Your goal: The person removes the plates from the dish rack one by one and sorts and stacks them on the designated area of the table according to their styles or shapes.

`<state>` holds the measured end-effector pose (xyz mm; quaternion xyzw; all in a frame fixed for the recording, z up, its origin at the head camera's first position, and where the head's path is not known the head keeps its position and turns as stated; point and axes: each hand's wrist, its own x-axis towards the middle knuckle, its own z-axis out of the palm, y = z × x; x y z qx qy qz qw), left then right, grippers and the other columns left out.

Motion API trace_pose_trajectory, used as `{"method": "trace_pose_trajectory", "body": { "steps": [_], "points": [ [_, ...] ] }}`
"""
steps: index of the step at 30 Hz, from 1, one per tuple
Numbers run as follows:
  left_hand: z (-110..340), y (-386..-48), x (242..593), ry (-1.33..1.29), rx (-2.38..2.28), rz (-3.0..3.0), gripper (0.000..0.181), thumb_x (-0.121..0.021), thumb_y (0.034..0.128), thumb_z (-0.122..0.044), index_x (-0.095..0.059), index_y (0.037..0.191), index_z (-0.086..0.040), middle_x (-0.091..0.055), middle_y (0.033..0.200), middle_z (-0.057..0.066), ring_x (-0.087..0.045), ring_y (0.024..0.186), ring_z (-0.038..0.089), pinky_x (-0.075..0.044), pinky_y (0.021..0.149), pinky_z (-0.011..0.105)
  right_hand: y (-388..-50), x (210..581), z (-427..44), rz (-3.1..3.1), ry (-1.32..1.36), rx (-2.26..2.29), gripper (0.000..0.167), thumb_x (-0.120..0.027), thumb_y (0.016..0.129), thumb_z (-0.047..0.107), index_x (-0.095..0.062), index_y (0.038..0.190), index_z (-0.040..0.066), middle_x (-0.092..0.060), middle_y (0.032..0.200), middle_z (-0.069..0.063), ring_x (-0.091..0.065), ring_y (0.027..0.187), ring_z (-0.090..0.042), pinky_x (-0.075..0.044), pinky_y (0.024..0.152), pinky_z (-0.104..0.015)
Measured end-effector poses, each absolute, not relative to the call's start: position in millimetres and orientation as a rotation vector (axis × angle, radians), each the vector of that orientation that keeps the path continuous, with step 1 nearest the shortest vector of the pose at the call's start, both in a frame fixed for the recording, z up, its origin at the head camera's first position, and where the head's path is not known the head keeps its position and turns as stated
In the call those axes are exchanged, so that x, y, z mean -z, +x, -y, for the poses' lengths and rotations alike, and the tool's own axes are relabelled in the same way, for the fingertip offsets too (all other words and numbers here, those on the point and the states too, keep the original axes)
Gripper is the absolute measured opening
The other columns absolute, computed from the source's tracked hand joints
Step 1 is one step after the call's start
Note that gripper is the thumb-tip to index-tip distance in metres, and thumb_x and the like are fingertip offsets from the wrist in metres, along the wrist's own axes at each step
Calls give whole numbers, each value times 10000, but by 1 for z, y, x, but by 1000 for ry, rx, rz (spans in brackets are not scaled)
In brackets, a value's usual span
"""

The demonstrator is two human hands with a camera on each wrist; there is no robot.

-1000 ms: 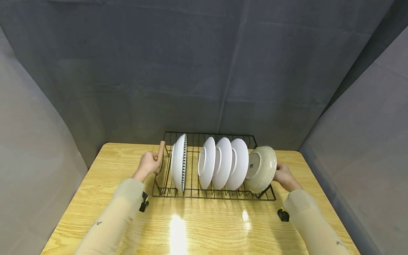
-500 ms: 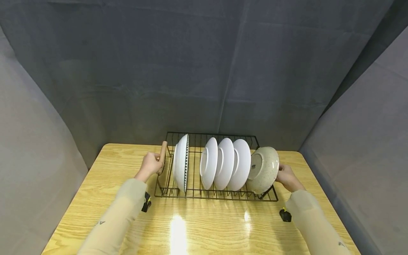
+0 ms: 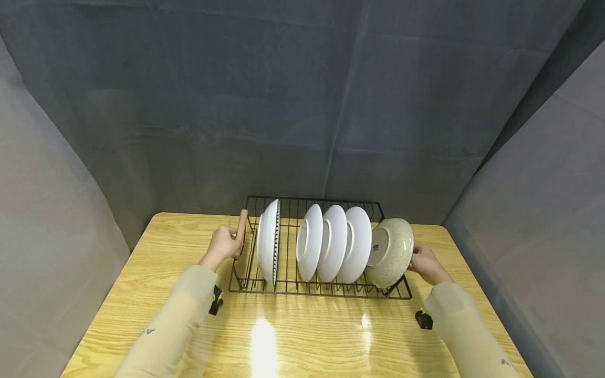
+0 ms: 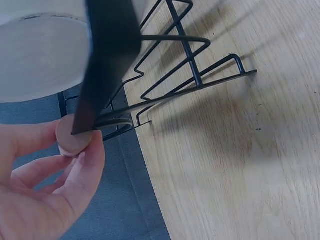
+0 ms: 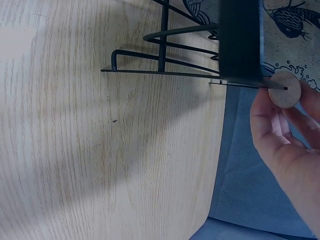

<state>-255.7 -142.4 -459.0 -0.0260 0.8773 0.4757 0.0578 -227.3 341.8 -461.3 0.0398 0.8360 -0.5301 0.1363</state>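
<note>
A black wire dish rack (image 3: 283, 293) with wooden end handles stands on the table. My left hand (image 3: 220, 247) grips its left wooden handle (image 3: 241, 231), thumb and fingers around it in the left wrist view. At the other end my right hand (image 3: 427, 262) holds the right wooden handle (image 5: 286, 90), which the bowl hides in the head view. In the rack, a white bowl (image 3: 268, 241) with a dark patterned rim stands on edge at the left. Three white plates (image 3: 333, 244) lean in the middle. A speckled beige bowl (image 3: 392, 252), fish drawn inside, tilts at the right end.
The light wooden table (image 3: 321, 336) reaches out on both sides and in front of the rack. A dark grey cloth (image 3: 283, 105) hangs close behind the rack, and pale cloth panels (image 3: 543, 220) flank the table.
Both hands and the rack with its dishes shifted slightly to the right during the first half second. Since then they have stayed nearly still, both handles held throughout.
</note>
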Motion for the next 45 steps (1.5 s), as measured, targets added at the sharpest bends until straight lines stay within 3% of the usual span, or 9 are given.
{"method": "trace_pose_trajectory", "body": {
  "steps": [6, 10, 15, 28, 38, 45],
  "points": [
    [146, -256, 452, -14, -1407, -2582, 491, -506, 815, 48, -401, 1280, 164, -613, 934, 327, -650, 706, 374, -536, 570, 326, -230, 462, -344, -2407, 88, 1531, 494, -448, 946, 167, -329, 1330, -120, -357, 1317, -285, -493, 983, -121, -471, 856, -363],
    [150, -255, 435, 25, -1239, -2564, 593, -518, 857, -90, -293, 1359, 130, -539, 1144, 319, -572, 973, 398, -504, 765, 415, -231, 463, -344, -2409, 66, 1528, 464, -442, 941, 128, -341, 1315, -128, -377, 1294, -287, -509, 933, -94, -481, 828, -349],
    [151, -252, 406, 127, -1141, -2678, 634, -508, 897, -180, -230, 1403, 81, -334, 1357, 333, -361, 1218, 464, -354, 965, 542, -231, 462, -345, -2407, 60, 1528, 458, -435, 943, 108, -330, 1315, -139, -375, 1292, -298, -523, 909, -71, -490, 824, -345],
    [128, -238, 348, 250, -1194, -2745, 721, -571, 867, -419, -280, 1431, -79, -383, 1363, 262, -423, 1206, 394, -379, 950, 521, -231, 461, -345, -2402, 34, 1497, 418, -430, 945, 95, -356, 1290, -128, -432, 1235, -259, -532, 953, -134, -469, 875, -417],
    [104, -228, 350, 242, -1110, -2795, 788, -640, 813, -417, -284, 1426, -75, -410, 1333, 263, -416, 1197, 399, -381, 945, 519, -233, 465, -346, -2380, 21, 1517, 403, -420, 942, 74, -357, 1285, -128, -461, 1198, -224, -533, 930, -107, -471, 876, -406],
    [90, -226, 357, 174, -1074, -2798, 833, -668, 779, -436, -278, 1431, -96, -342, 1394, 259, -313, 1273, 425, -337, 977, 549, -233, 465, -348, -2385, 10, 1527, 387, -409, 936, 61, -374, 1269, -133, -500, 1127, -163, -532, 897, -85, -473, 867, -403]
  ]
}}
